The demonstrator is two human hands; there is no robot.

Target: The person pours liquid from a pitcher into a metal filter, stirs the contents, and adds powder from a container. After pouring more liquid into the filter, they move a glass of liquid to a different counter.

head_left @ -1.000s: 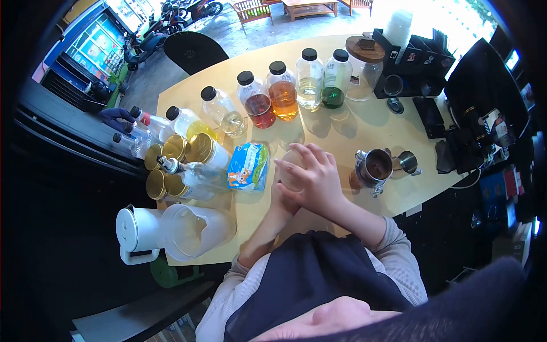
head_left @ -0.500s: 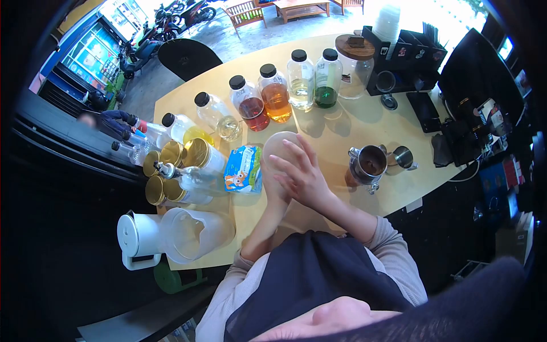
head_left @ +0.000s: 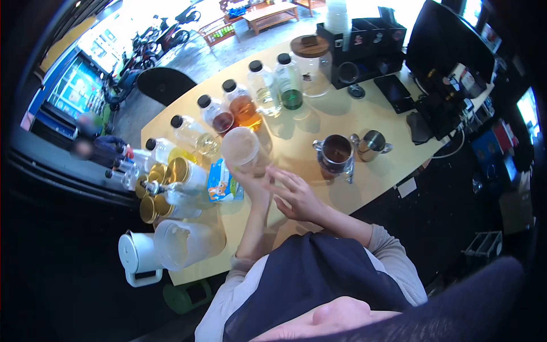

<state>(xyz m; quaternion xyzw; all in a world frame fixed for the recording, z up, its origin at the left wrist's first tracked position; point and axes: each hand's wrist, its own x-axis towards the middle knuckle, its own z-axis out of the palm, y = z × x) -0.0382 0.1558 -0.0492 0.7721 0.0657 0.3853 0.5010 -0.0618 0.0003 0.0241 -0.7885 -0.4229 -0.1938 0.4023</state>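
Note:
My left hand [head_left: 254, 183] is wrapped round a translucent plastic cup [head_left: 240, 145], its round top facing up at me. Below and to the right of it, my right hand [head_left: 297, 198] has its fingers stretched out with nothing in them; the fingertips come close to the cup's lower side. Just left of the cup lies a blue and white pack [head_left: 221, 183] with a cartoon animal on it. A metal-rimmed glass vessel [head_left: 337, 154] with dark brown contents stands right of my hands, next to a steel measuring cup [head_left: 372, 145].
Black-capped bottles of coloured liquid [head_left: 244, 111] form a curved row behind the cup. Gold-lidded jars [head_left: 178, 170], a frosted pitcher [head_left: 194, 245] and a white jug [head_left: 137, 257] stand at left. A wooden-lidded jar [head_left: 312, 71] and black organizer [head_left: 370, 54] are at the back.
The view has turned somewhat. My right hand has come off the top of the cup and now sits lower right of it. My left hand has carried the cup leftward, toward the bottles.

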